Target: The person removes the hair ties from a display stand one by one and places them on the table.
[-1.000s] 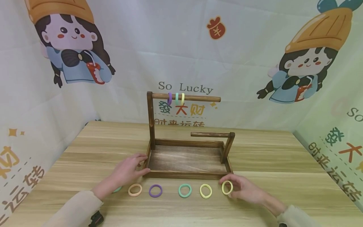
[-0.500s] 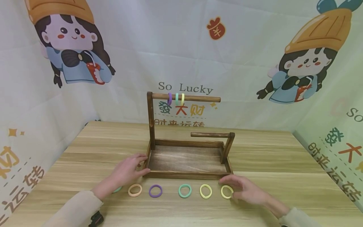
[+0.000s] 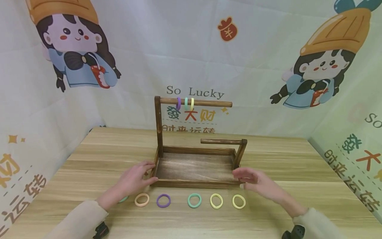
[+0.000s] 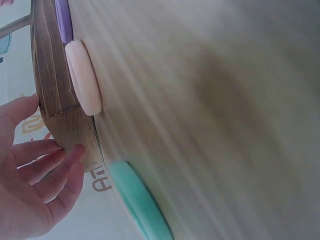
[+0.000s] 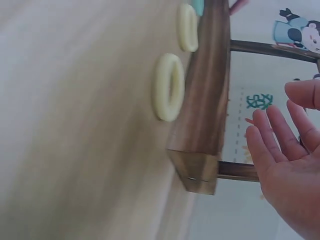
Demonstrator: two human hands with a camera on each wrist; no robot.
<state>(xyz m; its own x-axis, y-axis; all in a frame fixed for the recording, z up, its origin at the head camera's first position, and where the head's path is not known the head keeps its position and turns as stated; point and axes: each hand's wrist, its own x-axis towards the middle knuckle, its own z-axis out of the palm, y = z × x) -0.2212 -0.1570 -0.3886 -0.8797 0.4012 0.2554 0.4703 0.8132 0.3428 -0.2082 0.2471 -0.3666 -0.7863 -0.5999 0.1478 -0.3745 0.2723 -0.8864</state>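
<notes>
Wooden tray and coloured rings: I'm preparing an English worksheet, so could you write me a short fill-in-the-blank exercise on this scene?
1. Exactly ____ rings hang on the upper bar.
2. In the row on the table, the ring immediately right of the peach ring is ____.
3. In the head view, the left hand is at the ____ end of the wooden tray.
4. The two rightmost rings in the row are both ____.

Missing words: three; purple; left; yellow.

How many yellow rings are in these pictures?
3: one yellow ring hangs on the upper bar; a second lies on the table by the right front corner of the tray; a third lies left of that one. None seems hidden.
</notes>
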